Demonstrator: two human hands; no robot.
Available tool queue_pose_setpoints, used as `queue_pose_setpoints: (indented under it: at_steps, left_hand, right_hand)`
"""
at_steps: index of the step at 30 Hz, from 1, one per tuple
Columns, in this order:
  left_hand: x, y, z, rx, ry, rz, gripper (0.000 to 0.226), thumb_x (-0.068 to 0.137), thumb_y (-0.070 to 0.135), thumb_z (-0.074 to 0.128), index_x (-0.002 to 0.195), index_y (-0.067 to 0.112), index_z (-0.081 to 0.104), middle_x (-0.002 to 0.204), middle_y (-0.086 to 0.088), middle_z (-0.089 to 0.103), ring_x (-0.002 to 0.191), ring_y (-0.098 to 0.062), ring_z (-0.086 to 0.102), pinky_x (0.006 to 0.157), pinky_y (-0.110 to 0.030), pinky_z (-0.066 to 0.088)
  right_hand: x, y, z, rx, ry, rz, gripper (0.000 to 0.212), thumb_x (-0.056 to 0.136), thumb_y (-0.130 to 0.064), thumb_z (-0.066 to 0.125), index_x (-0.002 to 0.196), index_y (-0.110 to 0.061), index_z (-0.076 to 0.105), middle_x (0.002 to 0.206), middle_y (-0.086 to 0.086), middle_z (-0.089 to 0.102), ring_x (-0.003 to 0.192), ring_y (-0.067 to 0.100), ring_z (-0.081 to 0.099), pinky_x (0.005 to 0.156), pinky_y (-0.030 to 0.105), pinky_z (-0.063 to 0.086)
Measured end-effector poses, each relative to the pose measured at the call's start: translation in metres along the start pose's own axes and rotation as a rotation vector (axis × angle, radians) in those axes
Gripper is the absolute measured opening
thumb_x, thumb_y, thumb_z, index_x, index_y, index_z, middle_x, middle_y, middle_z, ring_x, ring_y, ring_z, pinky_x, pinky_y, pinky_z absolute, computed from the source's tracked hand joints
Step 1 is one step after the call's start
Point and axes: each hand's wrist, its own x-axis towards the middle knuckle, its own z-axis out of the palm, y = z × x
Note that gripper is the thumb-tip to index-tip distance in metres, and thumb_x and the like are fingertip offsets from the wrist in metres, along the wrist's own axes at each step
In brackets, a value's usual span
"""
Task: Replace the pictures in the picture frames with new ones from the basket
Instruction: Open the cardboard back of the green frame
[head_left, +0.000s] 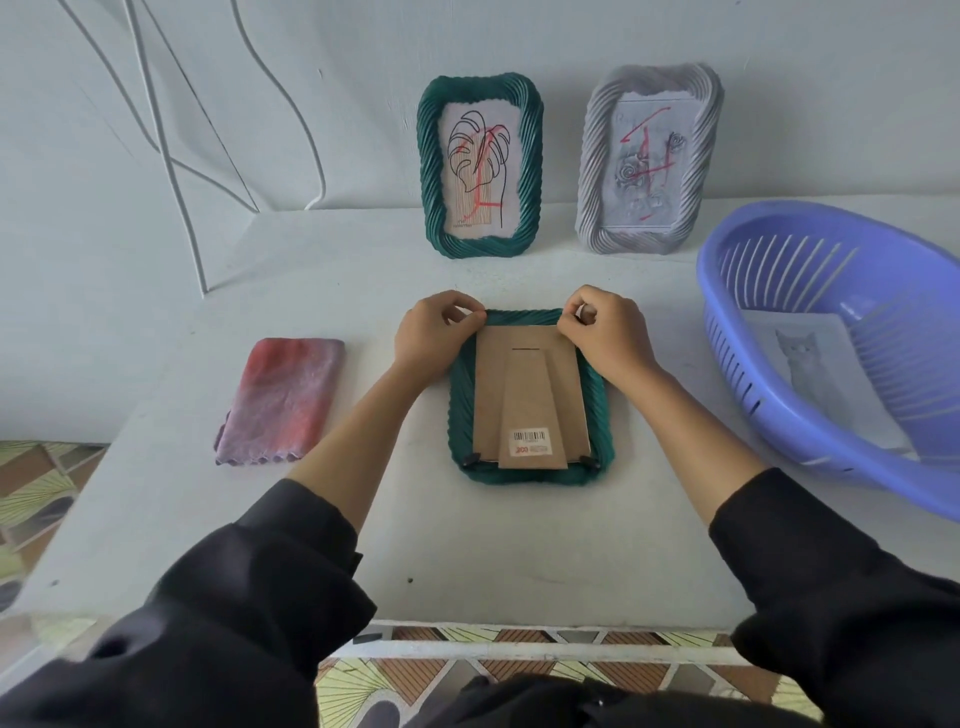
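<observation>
Out of black sleeves, left hand and right hand each pinch, grip narrow, a top corner of the face-down green frame on the worktop; the basket holds a cat picture.

White wall, patterned floor tiles

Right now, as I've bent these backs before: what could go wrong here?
The left hand and right hand pinch at the top corners of the flat frame, while black clips at its near edge overlap the backing; pulling up could crease it. The green frame and grey frame stand on edge by the wall; jolting the table might tip them.
</observation>
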Motion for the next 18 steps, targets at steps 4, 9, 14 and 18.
queue_pose_setpoints:
  at_steps: [4,9,14,18]
  left_hand:
    - [-0.010,-0.005,-0.003,-0.033,-0.030,0.063,0.018,0.090,0.025,0.058,0.106,0.020,0.064,0.095,0.005,0.056,0.068,-0.005,0.045,0.071,-0.024,0.042]
    - [-0.028,-0.007,-0.006,-0.105,0.054,0.048,0.015,0.086,0.020,0.061,0.100,0.021,0.067,0.109,0.004,0.053,0.088,-0.013,0.049,0.084,-0.025,0.043]
    - [-0.055,-0.013,-0.011,-0.067,0.022,0.114,0.016,0.082,0.017,0.068,0.098,0.018,0.070,0.108,0.004,0.050,0.098,-0.008,0.047,0.093,-0.023,0.038]
    - [-0.079,-0.014,-0.015,-0.073,-0.020,0.123,0.015,0.080,0.016,0.072,0.094,0.014,0.073,0.113,0.003,0.048,0.106,-0.005,0.047,0.092,-0.015,0.034]
  right_hand:
    - [-0.010,0.006,-0.001,0.116,0.012,-0.007,0.015,0.087,-0.012,0.055,0.097,-0.009,0.066,0.078,0.007,0.055,0.063,0.013,0.045,0.068,0.024,0.037]
    - [-0.032,0.005,-0.007,0.217,0.020,0.056,0.022,0.084,-0.014,0.061,0.106,-0.010,0.064,0.092,-0.003,0.047,0.082,0.011,0.048,0.083,0.018,0.036]
    - [-0.067,0.006,-0.012,0.130,0.015,-0.008,0.013,0.078,-0.008,0.065,0.090,-0.011,0.068,0.099,-0.001,0.041,0.090,0.009,0.046,0.073,0.010,0.030]
    - [-0.096,0.008,-0.016,0.146,-0.019,-0.013,0.010,0.076,-0.005,0.066,0.085,-0.011,0.068,0.101,-0.002,0.042,0.097,0.006,0.046,0.077,-0.007,0.027]
